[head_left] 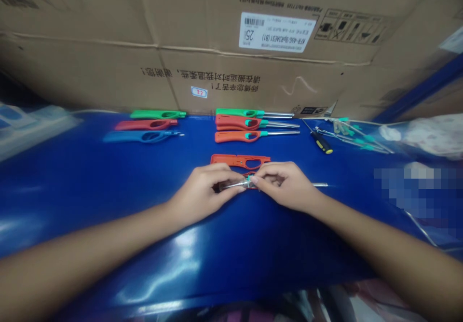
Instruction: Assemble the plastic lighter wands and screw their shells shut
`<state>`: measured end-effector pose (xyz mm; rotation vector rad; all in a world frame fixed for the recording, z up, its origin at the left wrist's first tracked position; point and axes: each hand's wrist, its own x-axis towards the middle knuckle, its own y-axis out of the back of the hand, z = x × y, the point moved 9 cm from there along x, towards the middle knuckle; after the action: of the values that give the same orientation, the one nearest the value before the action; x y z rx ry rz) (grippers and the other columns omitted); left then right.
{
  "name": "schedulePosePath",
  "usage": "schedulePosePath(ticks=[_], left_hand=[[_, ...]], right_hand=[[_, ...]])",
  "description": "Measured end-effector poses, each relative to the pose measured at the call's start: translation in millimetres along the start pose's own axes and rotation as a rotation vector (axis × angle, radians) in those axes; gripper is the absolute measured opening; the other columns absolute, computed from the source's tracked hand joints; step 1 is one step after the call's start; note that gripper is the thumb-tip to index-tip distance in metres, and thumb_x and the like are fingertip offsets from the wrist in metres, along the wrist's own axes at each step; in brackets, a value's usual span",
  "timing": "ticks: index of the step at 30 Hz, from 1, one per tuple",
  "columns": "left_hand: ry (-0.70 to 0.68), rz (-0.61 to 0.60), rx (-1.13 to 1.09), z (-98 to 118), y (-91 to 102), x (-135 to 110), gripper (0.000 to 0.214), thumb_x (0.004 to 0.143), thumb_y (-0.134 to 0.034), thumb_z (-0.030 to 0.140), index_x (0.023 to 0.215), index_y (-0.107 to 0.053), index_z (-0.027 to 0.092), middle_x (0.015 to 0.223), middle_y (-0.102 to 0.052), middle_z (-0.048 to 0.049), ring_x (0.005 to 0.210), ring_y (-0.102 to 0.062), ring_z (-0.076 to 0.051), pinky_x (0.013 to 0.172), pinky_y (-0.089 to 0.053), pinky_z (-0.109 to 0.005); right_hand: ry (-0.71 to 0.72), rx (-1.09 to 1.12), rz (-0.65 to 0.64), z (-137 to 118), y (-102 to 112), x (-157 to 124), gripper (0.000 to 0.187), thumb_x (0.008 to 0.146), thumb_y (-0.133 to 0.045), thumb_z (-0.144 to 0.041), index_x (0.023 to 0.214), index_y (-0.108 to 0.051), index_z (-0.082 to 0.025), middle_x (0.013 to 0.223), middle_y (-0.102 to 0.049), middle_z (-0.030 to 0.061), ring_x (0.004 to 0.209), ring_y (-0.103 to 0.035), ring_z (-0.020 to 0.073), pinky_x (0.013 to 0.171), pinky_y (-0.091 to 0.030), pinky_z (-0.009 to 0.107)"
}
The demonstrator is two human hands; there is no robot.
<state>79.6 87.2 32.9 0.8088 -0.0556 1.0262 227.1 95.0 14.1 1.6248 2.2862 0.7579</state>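
Observation:
Above the middle of the blue table, my left hand (pixel 211 189) pinches the clear body of a lighter's inner assembly (pixel 233 184). My right hand (pixel 284 184) is closed on the same assembly near its teal part, with thumb and fingers together. A thin metal tube (pixel 321 185) sticks out to the right beyond my right hand. Just behind my fingers lies an orange lighter handle half (pixel 226 160), its inner side up. Another orange piece (pixel 249 173) shows between my hands, mostly covered by them.
Several assembled lighters (pixel 237 136) lie at the back centre. Green, red and blue handle shells (pixel 144 137) are at the back left. To the right are a black-yellow screwdriver (pixel 321 143) and loose lighter inner parts (pixel 356 133). A large cardboard box (pixel 202 27) stands behind.

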Motion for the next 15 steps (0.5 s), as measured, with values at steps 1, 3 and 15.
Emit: schedulePosePath(ticks=[1, 3, 15], left_hand=[[0.0, 0.002, 0.002, -0.1, 0.1, 0.0, 0.015, 0.089, -0.072, 0.022, 0.102, -0.078, 0.019, 0.087, -0.073, -0.0037, 0.071, -0.066, -0.012, 0.065, -0.051, -0.022], [-0.005, -0.001, 0.005, -0.1, -0.2, 0.1, 0.016, 0.089, -0.071, 0.023, 0.103, -0.078, 0.019, 0.088, -0.073, -0.0038, 0.073, -0.067, -0.013, 0.066, -0.051, -0.022], [-0.004, 0.016, 0.016, -0.1, 0.4, 0.1, 0.016, 0.089, -0.073, 0.023, 0.104, -0.078, 0.018, 0.087, -0.072, -0.0034, 0.073, -0.066, -0.012, 0.067, -0.05, -0.022]], right_hand=[[-0.021, 0.012, -0.003, 2.3, -0.7, 0.2, 0.026, 0.087, -0.063, -0.036, 0.075, -0.072, -0.014, 0.067, -0.063, 0.0032, 0.051, -0.045, 0.0079, 0.046, -0.035, 0.022], [-0.059, 0.042, -0.008, 6.4, -2.2, 0.5, 0.027, 0.086, -0.064, -0.038, 0.075, -0.071, -0.014, 0.068, -0.065, 0.0042, 0.053, -0.049, 0.0092, 0.048, -0.037, 0.022], [-0.08, 0.091, -0.021, 6.3, -4.4, -0.9, 0.023, 0.085, -0.065, -0.036, 0.077, -0.069, -0.015, 0.064, -0.058, 0.001, 0.051, -0.042, 0.008, 0.046, -0.032, 0.023]])
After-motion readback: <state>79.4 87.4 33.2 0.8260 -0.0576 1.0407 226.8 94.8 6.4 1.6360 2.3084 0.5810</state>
